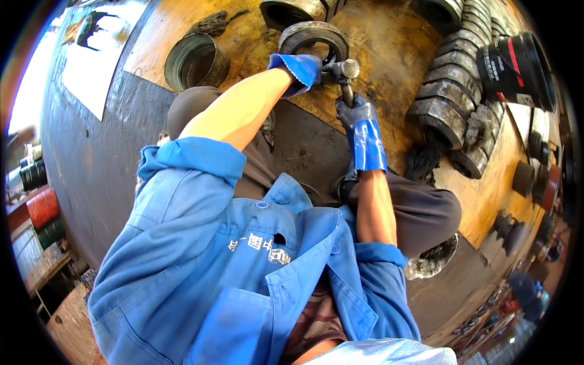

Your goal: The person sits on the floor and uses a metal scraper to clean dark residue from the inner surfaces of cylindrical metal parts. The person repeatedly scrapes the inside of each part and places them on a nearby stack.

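Though grimy, thick grey ring (pixel 312 28).

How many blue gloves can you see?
2. One is on the left hand, by the thick metal ring; the other is on the right hand, holding the hammer. More could be hidden.

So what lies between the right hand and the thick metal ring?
In the head view, the hammer's head lies between the right hand and the metal ring; whether it touches the ring, I cannot tell.
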### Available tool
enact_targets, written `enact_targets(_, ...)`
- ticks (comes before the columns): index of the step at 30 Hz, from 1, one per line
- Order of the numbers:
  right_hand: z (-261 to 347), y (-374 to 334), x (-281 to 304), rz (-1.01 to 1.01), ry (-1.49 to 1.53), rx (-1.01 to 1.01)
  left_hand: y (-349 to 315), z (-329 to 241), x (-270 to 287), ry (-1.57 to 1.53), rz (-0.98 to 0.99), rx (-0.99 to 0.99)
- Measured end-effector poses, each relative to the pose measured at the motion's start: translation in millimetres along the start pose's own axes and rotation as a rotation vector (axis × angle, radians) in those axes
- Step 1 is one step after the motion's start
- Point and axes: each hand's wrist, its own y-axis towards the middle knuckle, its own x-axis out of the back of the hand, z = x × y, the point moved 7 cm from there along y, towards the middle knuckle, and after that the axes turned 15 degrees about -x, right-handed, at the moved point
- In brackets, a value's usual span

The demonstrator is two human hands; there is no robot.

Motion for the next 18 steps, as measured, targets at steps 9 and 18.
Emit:
enact_targets(9, -14, -8, 151, -0.006, -0.775, 0.278, -4, -12, 16, 0.319, 0.038, -0.072)
enact_targets(18, -245, -11, 303, -0.04, -0.147, -0.521, 22, 35, 8, 0.132, 0.006, 0.153)
